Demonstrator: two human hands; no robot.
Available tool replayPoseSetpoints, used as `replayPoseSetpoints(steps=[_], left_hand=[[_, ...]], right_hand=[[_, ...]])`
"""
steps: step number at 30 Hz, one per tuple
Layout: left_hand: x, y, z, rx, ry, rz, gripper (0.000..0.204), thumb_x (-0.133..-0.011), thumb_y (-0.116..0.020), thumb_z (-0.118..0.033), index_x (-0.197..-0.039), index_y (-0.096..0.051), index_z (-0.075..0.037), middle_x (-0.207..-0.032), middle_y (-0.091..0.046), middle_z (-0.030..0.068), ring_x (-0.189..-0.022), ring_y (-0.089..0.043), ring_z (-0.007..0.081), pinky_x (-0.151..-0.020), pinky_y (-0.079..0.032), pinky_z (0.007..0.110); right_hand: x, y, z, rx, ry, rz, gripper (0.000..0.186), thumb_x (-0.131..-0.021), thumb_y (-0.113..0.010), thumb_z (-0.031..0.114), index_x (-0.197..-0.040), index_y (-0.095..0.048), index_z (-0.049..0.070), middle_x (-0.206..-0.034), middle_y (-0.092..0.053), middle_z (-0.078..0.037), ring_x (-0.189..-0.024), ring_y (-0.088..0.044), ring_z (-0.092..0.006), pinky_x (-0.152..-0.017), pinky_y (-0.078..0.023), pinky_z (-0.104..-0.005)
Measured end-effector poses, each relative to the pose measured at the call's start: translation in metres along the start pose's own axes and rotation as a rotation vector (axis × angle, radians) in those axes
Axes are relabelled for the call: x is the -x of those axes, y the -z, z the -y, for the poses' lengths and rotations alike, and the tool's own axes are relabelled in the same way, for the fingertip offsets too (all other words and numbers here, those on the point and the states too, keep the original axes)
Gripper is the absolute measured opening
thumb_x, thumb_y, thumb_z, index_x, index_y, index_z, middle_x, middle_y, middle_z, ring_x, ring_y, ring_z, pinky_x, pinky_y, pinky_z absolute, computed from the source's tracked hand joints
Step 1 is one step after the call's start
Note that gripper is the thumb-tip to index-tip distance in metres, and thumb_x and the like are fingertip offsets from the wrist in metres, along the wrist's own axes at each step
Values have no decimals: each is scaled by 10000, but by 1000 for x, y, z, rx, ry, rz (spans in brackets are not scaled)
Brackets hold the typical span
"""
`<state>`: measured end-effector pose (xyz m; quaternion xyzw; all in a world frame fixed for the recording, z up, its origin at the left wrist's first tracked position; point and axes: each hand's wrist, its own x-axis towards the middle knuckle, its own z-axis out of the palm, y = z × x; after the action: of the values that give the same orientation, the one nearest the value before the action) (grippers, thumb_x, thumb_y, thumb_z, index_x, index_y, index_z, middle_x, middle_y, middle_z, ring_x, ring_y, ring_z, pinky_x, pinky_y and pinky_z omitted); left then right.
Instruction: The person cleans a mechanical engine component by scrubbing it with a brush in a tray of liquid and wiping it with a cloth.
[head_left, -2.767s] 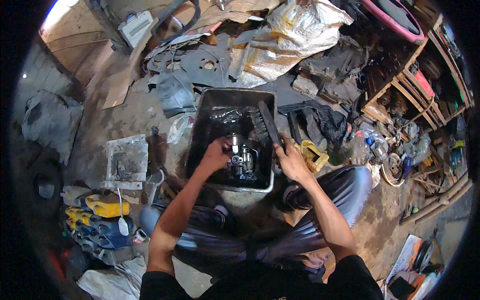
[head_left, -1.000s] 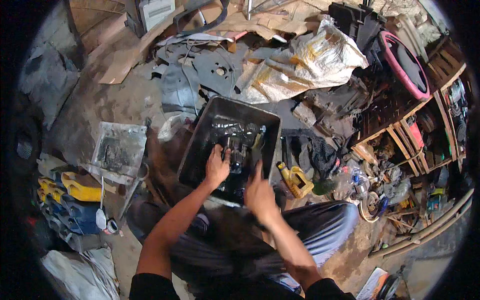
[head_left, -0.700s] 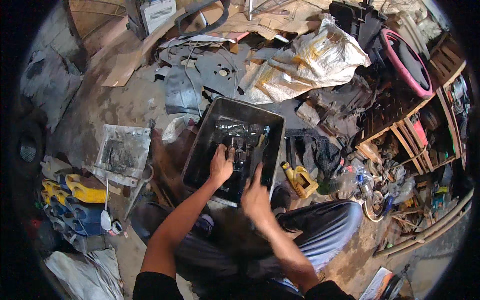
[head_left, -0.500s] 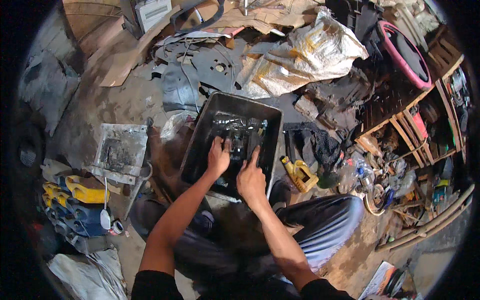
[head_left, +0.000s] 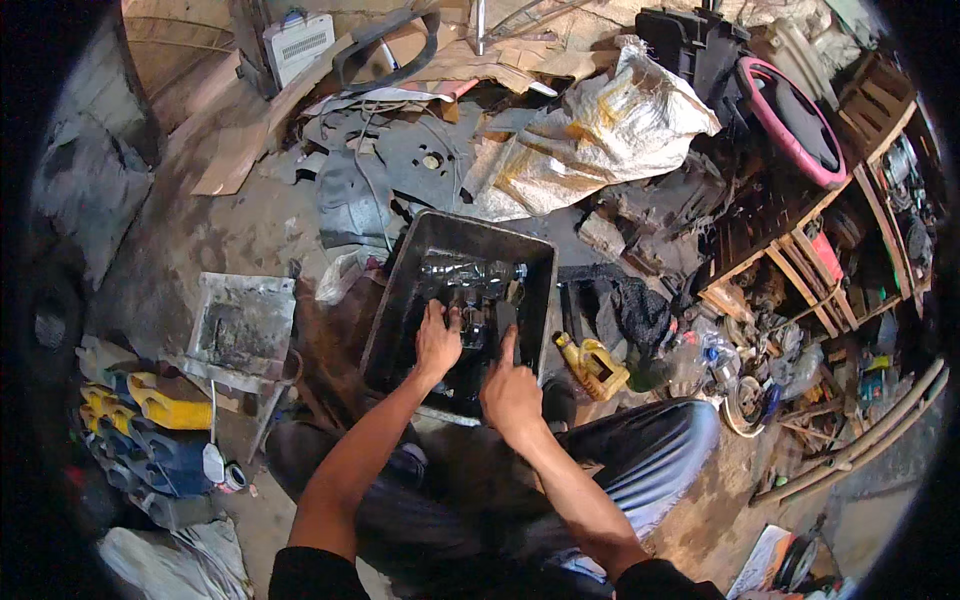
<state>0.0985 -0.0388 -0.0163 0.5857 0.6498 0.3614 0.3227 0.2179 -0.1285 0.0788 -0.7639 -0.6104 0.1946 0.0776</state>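
Observation:
A black rectangular tub (head_left: 548, 300) stands in front of my crossed legs. Within it lies a dark, wet, shiny metal part (head_left: 470, 305), whose exact kind I cannot make out. My left hand (head_left: 438, 342) is inside the tub, its fingers and thumb closed on the near left side of this part. On the right, my right hand (head_left: 512, 398) grips a dark flat-handled tool with a tan end (head_left: 507, 318), which looks like a brush. My index finger lies stretched along its handle, and the tan end is by the part's right side.
A yellow jug (head_left: 592, 368) lies just right of the tub. To the left are a grimy square metal tray (head_left: 240, 325) and yellow-and-blue moulded pieces (head_left: 170, 400). Beyond the tub lies a white sack (head_left: 600, 140); a wooden crate rack (head_left: 775, 240) and bottles fill the right.
My right hand has drawn slightly toward me with the tool. My left hand keeps its place on the part. The whole view has shifted a little.

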Motion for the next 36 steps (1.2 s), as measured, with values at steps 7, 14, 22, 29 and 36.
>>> replayPoseSetpoints(steps=[7,14,22,29,36], left_hand=[[19,7,5,-30,-92,-28,296,-960,-479,-265,-1031,-432,19,-1035,-541,262,-957,-538,481,-810,-428,525],[42,6,-6,-65,-104,-4,313,-963,-451,-257,-1081,-413,31,-1069,-505,284,-967,-523,505,-814,-431,535],[49,-1,-20,-60,-132,-12,297,-961,-443,-247,-1060,-415,32,-1028,-487,282,-934,-516,498,-772,-420,550],[66,12,-23,-194,-83,28,289,-936,-471,-181,-1074,-462,72,-1057,-504,295,-958,-512,481,-806,-409,519],[-26,3,10,-218,-451,64,252,-897,-508,-146,-1098,-520,6,-1101,-532,225,-1043,-513,410,-883,-422,486]], right_hand=[[11,-10,-6,-25,23,-35,702,-927,-476,242,-1475,-117,-9,-869,-641,-321,-735,-657,-441,-666,-538,-519],[-5,3,-26,-147,25,-30,656,-944,-443,232,-1470,-134,-11,-751,-621,-323,-729,-622,-500,-674,-515,-552],[-28,8,-54,-227,120,-22,596,-946,-440,248,-1444,-231,-5,-815,-594,-379,-755,-581,-552,-732,-483,-580],[24,55,-75,-229,-16,340,600,-954,-451,351,-1478,-244,144,-1094,-577,-364,-1083,-536,-504,-967,-419,-501],[-7,65,-112,-459,-90,115,634,-967,-414,437,-1465,-279,69,-1356,-443,-304,-1284,-406,-436,-1081,-313,-423]])
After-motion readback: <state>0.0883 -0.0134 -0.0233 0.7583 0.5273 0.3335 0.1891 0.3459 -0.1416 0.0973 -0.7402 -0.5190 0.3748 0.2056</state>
